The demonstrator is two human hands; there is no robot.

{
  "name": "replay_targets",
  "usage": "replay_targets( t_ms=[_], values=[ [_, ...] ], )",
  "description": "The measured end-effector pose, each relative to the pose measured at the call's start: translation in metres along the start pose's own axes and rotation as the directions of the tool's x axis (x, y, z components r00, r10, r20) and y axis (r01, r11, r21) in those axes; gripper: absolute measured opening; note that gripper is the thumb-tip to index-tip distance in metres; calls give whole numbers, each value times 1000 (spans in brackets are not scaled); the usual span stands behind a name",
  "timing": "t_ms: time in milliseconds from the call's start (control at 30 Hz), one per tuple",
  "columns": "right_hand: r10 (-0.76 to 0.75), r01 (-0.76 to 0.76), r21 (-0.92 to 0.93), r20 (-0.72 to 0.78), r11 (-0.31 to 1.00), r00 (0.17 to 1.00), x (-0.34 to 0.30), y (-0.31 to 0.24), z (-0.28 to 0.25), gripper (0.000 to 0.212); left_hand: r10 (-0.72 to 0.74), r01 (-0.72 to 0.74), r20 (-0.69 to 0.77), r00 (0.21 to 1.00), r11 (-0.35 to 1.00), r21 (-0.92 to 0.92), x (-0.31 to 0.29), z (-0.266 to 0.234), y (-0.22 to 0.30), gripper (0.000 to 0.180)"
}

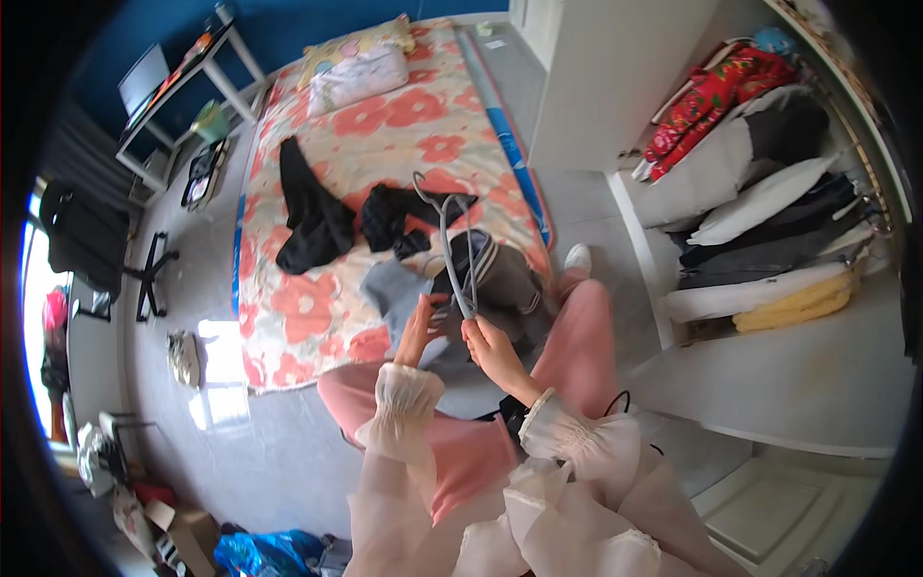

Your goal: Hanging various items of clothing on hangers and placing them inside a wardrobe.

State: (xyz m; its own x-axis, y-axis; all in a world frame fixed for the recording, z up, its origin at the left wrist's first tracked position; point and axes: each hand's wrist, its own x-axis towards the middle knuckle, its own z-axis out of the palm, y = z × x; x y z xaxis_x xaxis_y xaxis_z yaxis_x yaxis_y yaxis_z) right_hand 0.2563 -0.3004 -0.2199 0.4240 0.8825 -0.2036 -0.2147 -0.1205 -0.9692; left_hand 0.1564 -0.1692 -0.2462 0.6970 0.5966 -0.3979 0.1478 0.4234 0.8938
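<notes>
A grey clothes hanger (448, 252) stands on edge with its hook toward the far side. My right hand (495, 358) is closed around its near end. Just left of it, my left hand (417, 332) has its fingers stretched out beside the hanger and over grey cloth; whether they touch either is unclear. Beneath the hanger lies a bunched dark grey jacket (508, 277) with striped trim, partly hidden by my hands and the hanger. Light grey cloth (392, 291) spreads out beside it. Farther off lie a long black garment (312, 216) and a crumpled black garment (386, 219).
A floral mattress (423, 120) on the floor bears the clothes, with pillows (361, 77) at its far end. To the right, a wardrobe (769, 385) holds several hanging clothes (760, 207). An office chair (87, 236), a shoe (183, 359) and a desk (183, 96) are left.
</notes>
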Motion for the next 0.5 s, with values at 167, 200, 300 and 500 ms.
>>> replay_targets(
  t_ms=[167, 200, 300, 500],
  values=[
    [-106, 190, -520, 187, 833, 977, -27, 21, 25, 20, -92, 82, -82, 992, 990, -116, -7, -21, -5, 58],
    [-98, 194, -516, 207, 834, 974, -34, 26, 24, 20, -131, 109, -147, 980, 983, -145, -9, -26, -8, 55],
    [-33, 234, -628, 314, 742, 949, -45, 27, 0, 17, -156, 138, -114, 981, 979, -150, -11, -29, -11, 46],
    [159, 20, -667, 207, 745, 965, -18, 20, -42, 55, -93, 93, -39, 995, 996, -10, -25, -13, -20, 42]
  ],
)
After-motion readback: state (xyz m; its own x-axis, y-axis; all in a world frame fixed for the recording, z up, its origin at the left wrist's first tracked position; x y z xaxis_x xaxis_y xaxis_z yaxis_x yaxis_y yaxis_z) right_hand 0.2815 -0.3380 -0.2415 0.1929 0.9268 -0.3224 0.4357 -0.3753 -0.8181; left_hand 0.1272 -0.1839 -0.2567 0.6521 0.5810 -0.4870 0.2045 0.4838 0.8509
